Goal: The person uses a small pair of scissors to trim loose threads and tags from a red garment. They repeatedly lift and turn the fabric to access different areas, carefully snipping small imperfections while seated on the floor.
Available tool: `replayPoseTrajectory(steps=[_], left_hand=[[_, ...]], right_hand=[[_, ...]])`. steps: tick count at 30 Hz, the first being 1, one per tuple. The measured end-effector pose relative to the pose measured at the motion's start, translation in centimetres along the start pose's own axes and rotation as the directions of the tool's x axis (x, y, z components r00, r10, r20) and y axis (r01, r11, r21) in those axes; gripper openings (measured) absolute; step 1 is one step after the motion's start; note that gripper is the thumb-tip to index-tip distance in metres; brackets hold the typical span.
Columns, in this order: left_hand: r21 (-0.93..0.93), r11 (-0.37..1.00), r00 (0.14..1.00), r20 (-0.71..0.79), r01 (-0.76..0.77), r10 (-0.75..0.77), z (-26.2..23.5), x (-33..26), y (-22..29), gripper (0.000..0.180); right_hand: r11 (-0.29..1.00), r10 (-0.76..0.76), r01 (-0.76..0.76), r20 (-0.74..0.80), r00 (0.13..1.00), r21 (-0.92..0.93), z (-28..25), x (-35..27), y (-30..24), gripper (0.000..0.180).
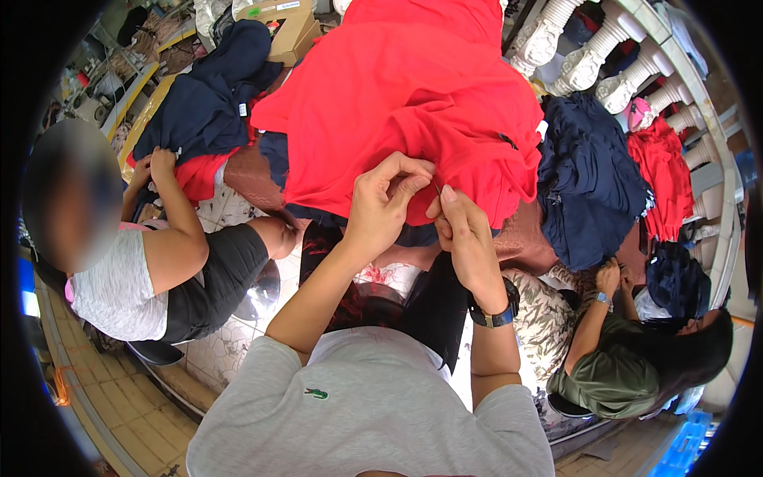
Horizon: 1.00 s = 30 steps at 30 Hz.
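Note:
A large red garment (pixel 381 87) is spread over the work surface in front of me, bunched into folds near my hands. My left hand (pixel 383 199) is closed, pinching a bit of the red cloth between thumb and fingers. Close beside it, my right hand (pixel 467 238) is closed on a thin dark pointed tool (pixel 437 189), whose tip meets the cloth by my left fingertips. Most of the tool is hidden by the fingers, so its exact kind cannot be made out. A watch sits on my right wrist.
Navy garments (pixel 203 95) are piled at the left, where a seated person handles one. More navy garments (pixel 588 175) lie at the right by another seated person. A cardboard box (pixel 290 32) stands behind; a white balustrade (pixel 624 67) runs along the right.

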<state>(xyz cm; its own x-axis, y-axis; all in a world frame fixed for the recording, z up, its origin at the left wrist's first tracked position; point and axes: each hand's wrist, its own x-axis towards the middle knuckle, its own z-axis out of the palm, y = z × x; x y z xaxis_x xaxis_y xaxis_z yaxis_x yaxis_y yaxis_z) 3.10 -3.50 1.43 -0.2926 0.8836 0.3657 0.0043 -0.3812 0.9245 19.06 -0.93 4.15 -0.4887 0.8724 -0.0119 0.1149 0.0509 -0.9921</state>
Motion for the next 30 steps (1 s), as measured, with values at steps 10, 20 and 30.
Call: replayPoseTrajectory(steps=[10, 20, 30], left_hand=[[0.248, 0.947, 0.97, 0.181, -0.204, 0.161, -0.8, 0.2, 0.7, 0.009], [0.445, 0.848, 0.958, 0.134, -0.288, 0.254, -0.4, 1.5, 2.5, 0.028], [0.607, 0.592, 0.834, 0.247, -0.53, 0.493, -0.8, 3.0, 3.1, 0.027]], right_hand=[[0.995, -0.098, 0.097, -0.057, 0.993, -0.029, -0.1, 1.6, 1.4, 0.05], [0.929, -0.369, 0.347, -0.246, 0.896, -0.129, 0.7, 2.9, 0.9, 0.013], [0.839, -0.545, 0.532, -0.169, 0.821, -0.117, -0.6, 3.7, 0.6, 0.011]])
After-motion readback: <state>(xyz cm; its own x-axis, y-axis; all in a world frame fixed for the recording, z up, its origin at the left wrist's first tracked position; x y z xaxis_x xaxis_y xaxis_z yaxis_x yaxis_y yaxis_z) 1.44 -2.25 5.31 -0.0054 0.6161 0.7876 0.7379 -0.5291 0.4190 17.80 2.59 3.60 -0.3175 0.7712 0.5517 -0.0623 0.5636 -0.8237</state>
